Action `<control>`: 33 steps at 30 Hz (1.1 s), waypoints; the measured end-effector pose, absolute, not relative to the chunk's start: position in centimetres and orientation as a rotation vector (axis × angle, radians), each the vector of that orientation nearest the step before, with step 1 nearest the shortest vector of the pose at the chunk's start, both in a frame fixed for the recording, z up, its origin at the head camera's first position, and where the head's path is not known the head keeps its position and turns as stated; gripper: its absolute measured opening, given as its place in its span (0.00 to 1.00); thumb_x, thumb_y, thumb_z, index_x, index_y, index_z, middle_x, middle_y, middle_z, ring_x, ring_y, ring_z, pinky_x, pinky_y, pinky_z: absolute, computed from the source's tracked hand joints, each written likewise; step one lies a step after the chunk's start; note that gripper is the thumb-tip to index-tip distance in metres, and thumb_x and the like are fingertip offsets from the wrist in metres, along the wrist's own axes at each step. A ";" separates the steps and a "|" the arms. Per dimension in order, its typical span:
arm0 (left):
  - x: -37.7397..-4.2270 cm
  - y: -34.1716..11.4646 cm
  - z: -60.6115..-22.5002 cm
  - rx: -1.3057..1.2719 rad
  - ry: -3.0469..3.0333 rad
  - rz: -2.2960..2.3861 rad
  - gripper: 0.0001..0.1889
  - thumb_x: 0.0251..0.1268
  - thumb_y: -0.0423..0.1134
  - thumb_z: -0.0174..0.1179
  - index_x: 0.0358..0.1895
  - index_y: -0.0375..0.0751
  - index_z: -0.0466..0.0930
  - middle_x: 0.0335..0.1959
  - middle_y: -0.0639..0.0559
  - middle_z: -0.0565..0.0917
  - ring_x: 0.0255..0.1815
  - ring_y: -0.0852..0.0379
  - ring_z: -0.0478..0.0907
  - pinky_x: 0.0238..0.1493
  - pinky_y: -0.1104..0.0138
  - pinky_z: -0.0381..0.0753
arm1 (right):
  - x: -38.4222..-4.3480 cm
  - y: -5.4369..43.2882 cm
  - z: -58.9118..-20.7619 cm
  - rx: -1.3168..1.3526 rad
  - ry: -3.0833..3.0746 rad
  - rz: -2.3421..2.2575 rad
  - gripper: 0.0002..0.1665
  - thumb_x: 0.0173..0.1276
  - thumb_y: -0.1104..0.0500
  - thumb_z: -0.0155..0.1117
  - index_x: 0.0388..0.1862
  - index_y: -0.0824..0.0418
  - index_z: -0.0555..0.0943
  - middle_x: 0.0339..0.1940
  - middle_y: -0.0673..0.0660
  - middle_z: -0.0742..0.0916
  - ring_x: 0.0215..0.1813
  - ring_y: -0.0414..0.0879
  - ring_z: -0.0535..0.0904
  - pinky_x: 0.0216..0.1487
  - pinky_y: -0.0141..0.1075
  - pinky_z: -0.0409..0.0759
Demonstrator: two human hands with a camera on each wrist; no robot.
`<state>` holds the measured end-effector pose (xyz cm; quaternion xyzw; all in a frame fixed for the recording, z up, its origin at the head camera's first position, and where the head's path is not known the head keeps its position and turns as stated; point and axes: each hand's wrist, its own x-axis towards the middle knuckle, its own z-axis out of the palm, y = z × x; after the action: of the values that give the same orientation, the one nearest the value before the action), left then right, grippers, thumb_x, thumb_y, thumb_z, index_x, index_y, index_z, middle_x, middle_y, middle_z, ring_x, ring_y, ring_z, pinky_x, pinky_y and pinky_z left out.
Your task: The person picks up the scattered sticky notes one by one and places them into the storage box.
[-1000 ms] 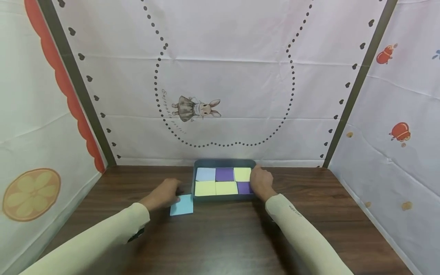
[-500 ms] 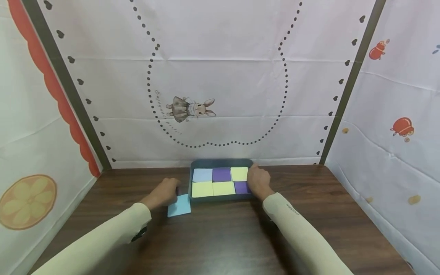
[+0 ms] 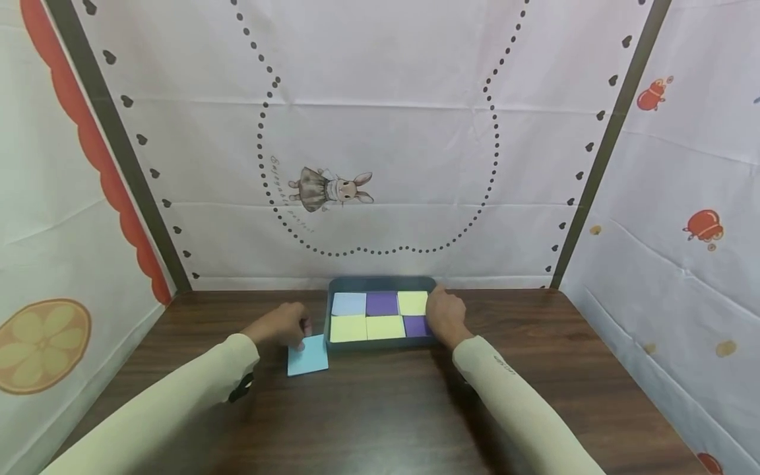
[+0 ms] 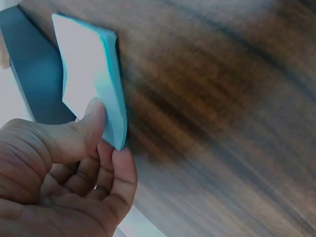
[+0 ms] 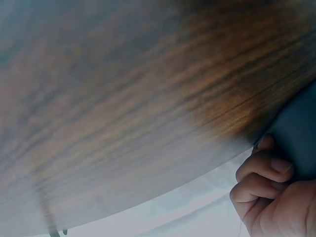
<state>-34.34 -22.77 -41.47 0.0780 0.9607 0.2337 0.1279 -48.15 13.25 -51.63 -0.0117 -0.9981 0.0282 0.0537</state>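
Note:
In the left wrist view, a pad of light blue sticky notes (image 4: 86, 64) is pinched at one corner between the thumb and fingers of my left hand (image 4: 74, 168). The head view has this pad just left of the dark blue-green tray (image 3: 380, 344), close to its front left corner. My right hand (image 3: 446, 315) holds the tray's right end, and its curled fingers show against the outer wall in the right wrist view. Inside the tray sit two rows of sticky note pads: pale blue (image 3: 348, 304), purple (image 3: 382, 303) and yellow (image 3: 384, 328). The right hand partly covers the rightmost ones.
The tray stands at the back of a dark wood-grain table (image 3: 368, 409), close to a white printed cloth wall (image 3: 415, 165). Similar cloth hangs on the left and right sides.
My left hand's thumb has come over the light blue pad's corner and now pinches it. The right hand stays at the tray's right end. The head view has shifted slightly.

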 end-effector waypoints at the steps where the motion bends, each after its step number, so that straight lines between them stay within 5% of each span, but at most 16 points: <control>1: -34.5 -22.8 -41.5 0.218 2.784 0.675 0.11 0.60 0.22 0.75 0.41 0.38 0.87 0.37 0.46 0.85 0.38 0.49 0.81 0.41 0.60 0.83 | -48.6 13.2 -52.1 -0.050 -3.052 0.093 0.16 0.90 0.58 0.49 0.56 0.69 0.78 0.33 0.63 0.89 0.34 0.54 0.89 0.31 0.48 0.89; 13: -35.3 -23.7 -39.6 0.289 2.590 0.712 0.08 0.65 0.25 0.76 0.38 0.40 0.87 0.38 0.46 0.87 0.38 0.50 0.83 0.39 0.60 0.86 | -46.8 12.9 -50.4 -0.058 -3.063 0.029 0.13 0.87 0.60 0.55 0.58 0.69 0.78 0.34 0.63 0.90 0.35 0.54 0.90 0.32 0.47 0.90; 25: -35.1 -23.3 -36.2 0.357 2.402 0.770 0.06 0.68 0.23 0.69 0.39 0.37 0.87 0.35 0.47 0.88 0.34 0.54 0.84 0.37 0.63 0.85 | -49.2 13.6 -52.5 -0.028 -3.032 0.022 0.14 0.88 0.59 0.51 0.56 0.70 0.78 0.29 0.62 0.88 0.29 0.53 0.88 0.26 0.46 0.87; 33: -35.8 -22.0 -34.2 0.386 2.414 0.664 0.09 0.66 0.25 0.73 0.43 0.39 0.87 0.39 0.49 0.86 0.37 0.54 0.81 0.40 0.64 0.84 | -48.7 13.2 -52.1 -0.010 -3.061 0.001 0.15 0.88 0.58 0.52 0.58 0.71 0.77 0.27 0.61 0.86 0.29 0.52 0.86 0.26 0.46 0.87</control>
<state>-35.80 -21.98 -34.16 0.1455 0.9091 0.2501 0.2997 -48.69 13.23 -52.09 -0.0032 -0.9992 0.0003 0.0403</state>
